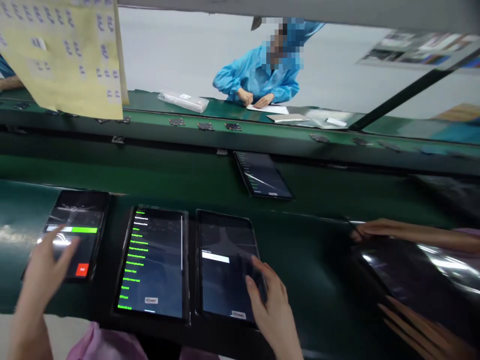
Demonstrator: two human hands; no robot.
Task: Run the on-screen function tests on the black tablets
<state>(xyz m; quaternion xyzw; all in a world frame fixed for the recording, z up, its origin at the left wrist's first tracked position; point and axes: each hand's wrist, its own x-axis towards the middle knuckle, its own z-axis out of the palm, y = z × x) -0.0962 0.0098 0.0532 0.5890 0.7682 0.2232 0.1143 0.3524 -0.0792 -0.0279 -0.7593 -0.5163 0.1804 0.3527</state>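
Over the left tablet (80,210) my left hand (45,267) has its fingers apart, with the fingertips at the screen; whether they touch it I cannot tell. That screen has a white and green bar and a red button. A middle tablet (155,270) displays a list of green and white text, with neither hand on it. My right hand (275,305) is at the right edge of another tablet (225,285), thumb and fingers spread over its dark screen, which shows a white box. The fingers do not close round anything.
A fourth tablet (264,175) lies on the green belt (180,175) beyond. At the right, another person's hands (420,320) hold a blurred tablet (416,275). Yellow paper (71,60) hangs at upper left. Across the line sits a person in blue (258,75); small boards (205,126) line the ledge.
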